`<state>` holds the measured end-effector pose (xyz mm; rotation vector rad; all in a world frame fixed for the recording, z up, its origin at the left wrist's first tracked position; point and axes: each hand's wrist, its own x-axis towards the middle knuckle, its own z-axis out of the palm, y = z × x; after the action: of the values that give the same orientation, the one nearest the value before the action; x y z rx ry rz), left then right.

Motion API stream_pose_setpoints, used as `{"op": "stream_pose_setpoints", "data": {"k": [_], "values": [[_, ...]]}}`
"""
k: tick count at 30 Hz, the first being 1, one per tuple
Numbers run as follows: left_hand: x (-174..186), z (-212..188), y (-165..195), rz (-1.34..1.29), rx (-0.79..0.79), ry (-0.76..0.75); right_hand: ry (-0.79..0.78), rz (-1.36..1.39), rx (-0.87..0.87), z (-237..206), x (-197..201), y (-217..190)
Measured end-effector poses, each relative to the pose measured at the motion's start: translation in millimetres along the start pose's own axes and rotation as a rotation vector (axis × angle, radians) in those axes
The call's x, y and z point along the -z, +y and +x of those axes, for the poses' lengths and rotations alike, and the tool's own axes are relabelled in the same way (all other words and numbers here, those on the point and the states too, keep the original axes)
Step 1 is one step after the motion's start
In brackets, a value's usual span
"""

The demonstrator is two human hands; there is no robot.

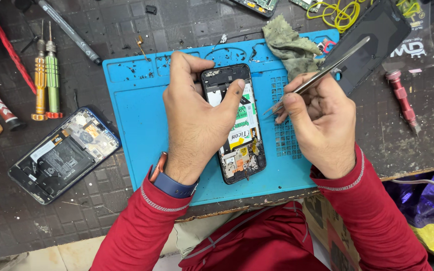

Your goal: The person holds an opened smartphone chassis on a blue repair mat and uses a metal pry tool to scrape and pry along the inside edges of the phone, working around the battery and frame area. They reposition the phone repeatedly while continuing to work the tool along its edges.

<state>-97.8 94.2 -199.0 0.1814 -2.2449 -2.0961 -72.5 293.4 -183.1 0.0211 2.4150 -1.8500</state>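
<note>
Tweezers (322, 70) sit pinched shut in the right hand (322, 125), with their thin tips just beside the open phone (234, 125). I cannot tell if the tips hold anything. The left hand (194, 120) wraps around the phone and presses it flat on the blue mat (136, 110), with the thumb on top of its insides. To do this well, keep the phone still and move the tips slowly, touching only one small part.

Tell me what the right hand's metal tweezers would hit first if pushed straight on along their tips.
Probably the opened black phone, at its right edge: the right hand aims the tweezers down-left at it, though depth is unclear.
</note>
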Motion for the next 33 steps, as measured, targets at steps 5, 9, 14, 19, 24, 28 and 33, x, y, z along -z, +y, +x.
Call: {"op": "stream_pose_setpoints", "data": {"k": [5,9,14,19,24,28,33], "values": [[2.4,1.9,-1.5,0.005,-0.036,-0.002,-0.01,-0.035,0.005,3.9,-4.1,-2.6],[3.1,2.1,-1.7,0.011,-0.03,0.0,-0.019,-0.055,0.008,6.6,-7.1,-4.8],[2.9,0.8,-1.5,-0.002,-0.022,0.001,0.0,-0.018,-0.024,10.0,-10.5,-4.9],[2.1,0.4,-2.0,0.016,-0.042,0.003,-0.056,-0.023,-0.033,15.9,-9.3,-8.8],[1.7,0.6,-2.1,0.02,-0.046,0.006,-0.148,-0.091,-0.068,27.0,-5.1,-16.7],[6.0,-0.6,-0.7,0.045,-0.061,0.007,-0.186,-0.125,-0.074,30.4,-6.9,-23.2],[8.2,-0.6,1.5,0.039,-0.071,0.001,-0.204,-0.106,-0.148,29.7,-8.4,-26.4]]}}
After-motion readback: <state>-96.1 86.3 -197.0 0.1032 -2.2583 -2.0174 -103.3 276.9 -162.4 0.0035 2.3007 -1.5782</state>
